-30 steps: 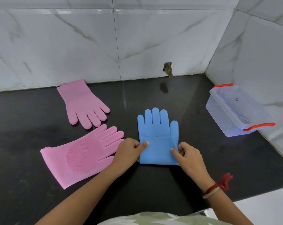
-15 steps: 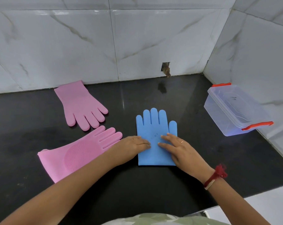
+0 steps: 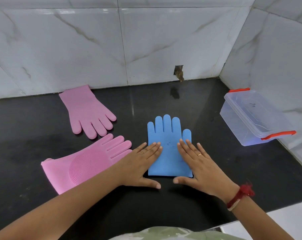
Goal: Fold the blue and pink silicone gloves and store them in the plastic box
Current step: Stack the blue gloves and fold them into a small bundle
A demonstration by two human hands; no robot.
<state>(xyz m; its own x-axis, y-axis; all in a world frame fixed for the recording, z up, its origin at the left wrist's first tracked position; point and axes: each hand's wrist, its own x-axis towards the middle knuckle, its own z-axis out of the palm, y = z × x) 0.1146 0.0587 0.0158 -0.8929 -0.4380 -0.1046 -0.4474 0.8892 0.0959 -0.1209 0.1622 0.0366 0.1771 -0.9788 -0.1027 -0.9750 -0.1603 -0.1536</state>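
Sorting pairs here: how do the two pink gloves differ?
The far pink glove shows a smooth side; the near pink glove shows a round ribbed patch. The far one points toward the person, its cuff at the wall; the near one points away, rightward. Both lie flat, unfolded, on the black counter.

A: What are your hands hiding?
B: My left hand (image 3: 138,163) is covering the left edge of the flat blue silicone glove (image 3: 169,153), and my right hand (image 3: 200,167) is covering its right edge.
A: And the nearer pink silicone glove (image 3: 81,165)?
B: My left forearm is crossing its lower right edge. Both forearms are running off the picture's bottom.
A: The clear plastic box with red clips (image 3: 254,118)?
B: A dark scribble (image 3: 252,104) on its lid is showing too small to read.
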